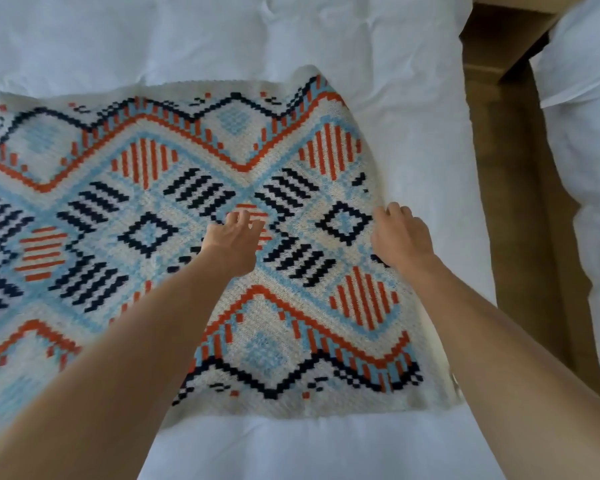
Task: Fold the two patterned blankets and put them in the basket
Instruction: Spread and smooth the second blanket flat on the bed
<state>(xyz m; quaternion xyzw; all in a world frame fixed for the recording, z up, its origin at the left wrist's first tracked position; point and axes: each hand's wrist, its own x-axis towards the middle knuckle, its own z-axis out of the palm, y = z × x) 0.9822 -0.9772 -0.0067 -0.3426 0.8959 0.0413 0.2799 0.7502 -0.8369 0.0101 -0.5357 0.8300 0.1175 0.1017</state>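
Reaching across a white-sheeted bed, a person's two bare hands met a patterned knit blanket spread flat over the mattress. The left hand, at the centre of the view, hovered at or on the weave with its fingers loosely bent and spread, the fingertips at a small orange-striped diamond; whether they pinched any cloth could not be told. The right hand, at about three o'clock from the left, lay on the blanket's right-hand edge, its fingers curled over the hem beside a navy square motif; the fingertips were hidden, so a firm grip could not be confirmed.

Both forearms ran in from the six o'clock side, the left crossing the blanket's lower half, the right passing along its right border.

The blanket itself, cream with light blue, orange and navy diamonds and zigzags, ran off the frame at nine o'clock. Its far edge lay toward twelve o'clock with one corner slightly lifted near one o'clock, and its near edge lay toward six o'clock. White sheet showed beyond the blanket at twelve, three and six o'clock.

At two to four o'clock a strip of brown floor separated the bed from a second white-covered bed at the right edge. A brown wooden piece of furniture stood at one o'clock between the two.
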